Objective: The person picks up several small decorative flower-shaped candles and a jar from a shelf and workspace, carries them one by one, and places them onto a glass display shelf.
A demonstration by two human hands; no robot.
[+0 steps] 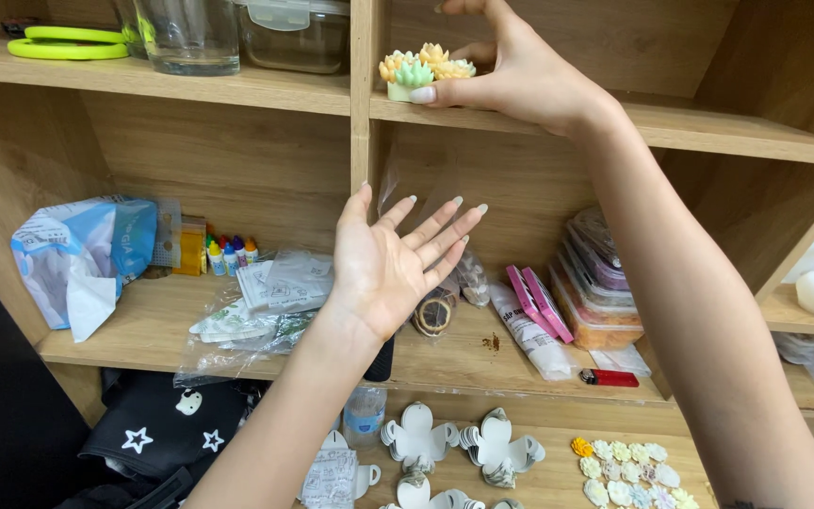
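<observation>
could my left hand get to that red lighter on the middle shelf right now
Probably yes. The left hand is open and holds nothing, and the red lighter lies uncovered at the shelf's front edge; only the right forearm crosses nearby.

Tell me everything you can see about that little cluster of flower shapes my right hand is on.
The flower cluster is small and matte, waxy-looking: yellow-orange blooms behind, a mint green one in front, on a pale green base. It sits upright at the front edge of the upper wooden shelf, beside the divider. The right hand cups it from the right, thumb against the base.
</observation>
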